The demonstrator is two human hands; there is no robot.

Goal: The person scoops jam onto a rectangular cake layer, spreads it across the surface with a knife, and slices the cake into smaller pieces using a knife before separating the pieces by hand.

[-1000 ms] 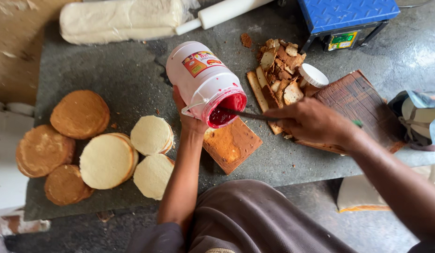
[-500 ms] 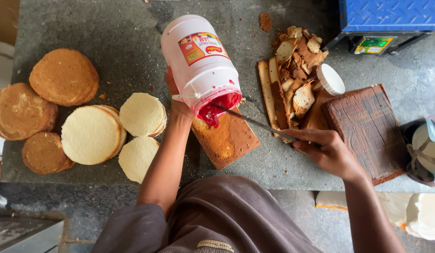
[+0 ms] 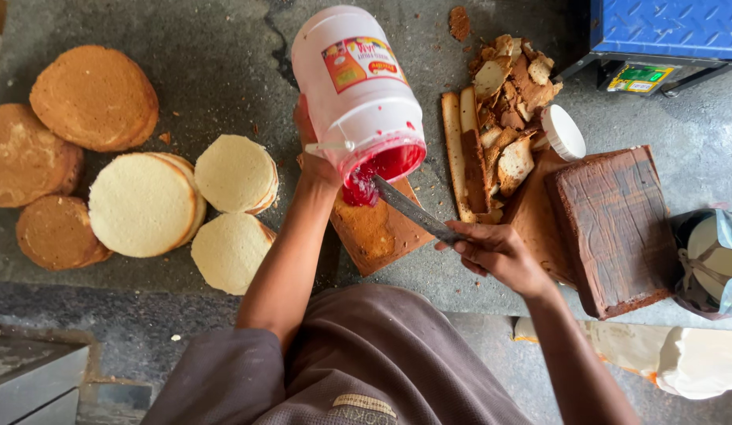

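Observation:
My left hand (image 3: 315, 153) grips a large white plastic jar (image 3: 356, 86) of red jam, tipped so its open mouth faces down toward me. My right hand (image 3: 496, 253) holds a long knife (image 3: 413, 211) whose tip reaches into the jar's mouth, where red jam shows. Directly below the jar lies a square brown cake slab (image 3: 379, 228) on the grey stone counter (image 3: 224, 71). The jar's white lid (image 3: 564, 132) rests to the right, beside a heap of cake trimmings (image 3: 504, 110).
Several round cake layers, brown (image 3: 94, 96) and pale (image 3: 144, 203), lie on the counter's left. A dark wooden board (image 3: 614, 228) sits at the right, a blue scale (image 3: 665, 35) at the top right, and a plastic-wrapped item (image 3: 712, 260) at the far right edge.
The jar has tipped and stayed over the square slab while the view moved closer. My right hand has drawn back toward me, keeping the knife tip in the jar's mouth.

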